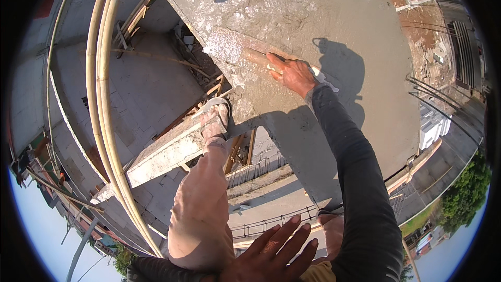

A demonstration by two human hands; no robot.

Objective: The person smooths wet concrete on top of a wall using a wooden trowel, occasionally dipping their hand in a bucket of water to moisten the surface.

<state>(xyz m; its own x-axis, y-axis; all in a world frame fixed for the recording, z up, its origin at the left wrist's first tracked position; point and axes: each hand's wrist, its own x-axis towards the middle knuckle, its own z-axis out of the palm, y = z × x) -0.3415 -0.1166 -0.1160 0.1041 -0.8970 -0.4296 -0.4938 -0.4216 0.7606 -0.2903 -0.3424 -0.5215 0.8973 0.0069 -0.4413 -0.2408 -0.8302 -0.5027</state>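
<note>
My right hand [296,74] is closed around the wooden handle of a long, flat float [254,56]. The float lies tilted across a wet grey concrete slab [376,31], its far end close to the slab's left edge. Smooth wet concrete surrounds it, rougher and shinier toward the top. The shadow of my head and arm falls on the slab beside the hand. Low in the view, my left hand [274,253] hangs in front of my body with its fingers spread, holding nothing.
My left foot [214,117] stands in a sandal on a narrow pale beam [167,156] over a deep opening with loose timber. Bamboo poles [99,73] rise at the left. Rebar rods [449,102] jut out at the right. Another person's hand shows at the top left.
</note>
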